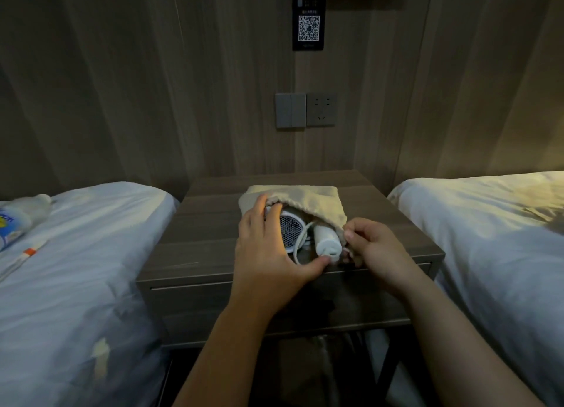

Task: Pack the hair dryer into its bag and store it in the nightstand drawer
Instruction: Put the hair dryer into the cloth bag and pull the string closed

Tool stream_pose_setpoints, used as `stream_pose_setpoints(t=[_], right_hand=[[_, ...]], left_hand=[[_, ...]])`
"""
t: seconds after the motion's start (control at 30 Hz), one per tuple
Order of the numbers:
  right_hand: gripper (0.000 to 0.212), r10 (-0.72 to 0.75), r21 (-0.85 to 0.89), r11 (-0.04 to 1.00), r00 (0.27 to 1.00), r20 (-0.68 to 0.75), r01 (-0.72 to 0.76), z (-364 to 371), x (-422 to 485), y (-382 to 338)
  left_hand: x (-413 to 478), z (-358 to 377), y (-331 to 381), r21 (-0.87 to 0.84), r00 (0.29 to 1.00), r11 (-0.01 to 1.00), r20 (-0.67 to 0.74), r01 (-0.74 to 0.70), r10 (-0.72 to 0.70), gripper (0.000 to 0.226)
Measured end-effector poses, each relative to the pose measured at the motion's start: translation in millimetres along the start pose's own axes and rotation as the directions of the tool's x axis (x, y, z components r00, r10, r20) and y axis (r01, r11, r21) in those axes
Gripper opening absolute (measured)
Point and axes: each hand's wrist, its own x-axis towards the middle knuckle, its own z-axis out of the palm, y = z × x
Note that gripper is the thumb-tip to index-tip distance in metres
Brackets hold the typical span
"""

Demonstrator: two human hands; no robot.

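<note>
A white hair dryer lies on the nightstand, its front half inside a beige drawstring bag. Its mesh rear grille, folded handle and a loop of white cord stick out of the bag's mouth toward me. My left hand cups the dryer's rear, fingers over the top and thumb at the handle's end. My right hand pinches the bag's rim at its right corner. The drawer front below the tabletop is shut.
Beds with white covers flank the nightstand, left and right. A white bottle and a thin orange-banded stick lie on the left bed. A switch and socket sit on the wooden wall panel behind.
</note>
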Motion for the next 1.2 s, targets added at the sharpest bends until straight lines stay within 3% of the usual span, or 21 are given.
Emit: stream_pose_setpoints(t=[0.17,0.33,0.43,0.53,0.63,0.83,0.93,1.03,1.13,1.2], right_hand=[[0.025,-0.061,0.041,0.998,0.975,0.214,0.053,-8.1,-5.9,-7.0],[0.01,-0.04,-0.099,0.994,0.998,0.044,0.044,-10.8,-3.7,-8.5],[0.032,-0.031,-0.259,0.965,0.999,0.028,0.037,-9.5,-2.2,-3.4],[0.059,-0.034,-0.326,0.945,0.999,0.011,0.036,-5.5,-0.2,8.0],[0.063,-0.055,-0.314,0.949,0.998,-0.03,0.042,-4.3,1.3,12.2],[0.053,-0.134,-0.299,0.95,0.984,-0.121,0.093,1.1,1.8,12.9],[0.046,-0.177,-0.287,0.951,0.966,-0.188,0.118,5.2,0.7,14.5],[0.037,-0.194,-0.258,0.959,0.935,-0.296,0.117,9.3,1.6,15.8],[0.034,-0.176,-0.229,0.969,0.905,-0.386,0.091,13.9,4.0,16.4],[0.033,-0.165,-0.251,0.966,0.909,-0.382,0.069,16.2,4.7,16.2]], left_hand=[[1.1,4.5,-1.3,-0.179,0.982,0.983,-0.179,0.027,-0.06,0.089],[4.4,9.3,3.9,-0.209,0.991,0.977,-0.118,0.03,-0.056,0.104],[8.0,6.7,-1.5,-0.247,0.999,0.969,-0.033,0.009,-0.017,0.106],[8.1,3.2,-11.2,-0.284,0.999,0.959,0.034,0.004,0.006,0.095],[8.9,3.7,-24.3,-0.288,0.998,0.955,-0.003,0.064,-0.067,0.074],[17.9,10.4,-38.4,-0.179,0.959,0.958,-0.136,0.222,-0.248,0.029],[19.6,8.6,-33.2,-0.155,0.959,0.968,-0.174,0.196,-0.222,0.019],[18.9,4.7,-31.8,-0.169,0.98,0.97,-0.071,0.173,-0.187,0.018],[16.8,-4.2,-39.9,-0.346,0.956,0.895,0.021,0.282,-0.293,0.015],[16.3,-11.5,-46.6,-0.336,0.936,0.876,0.059,0.345,-0.347,0.012]])
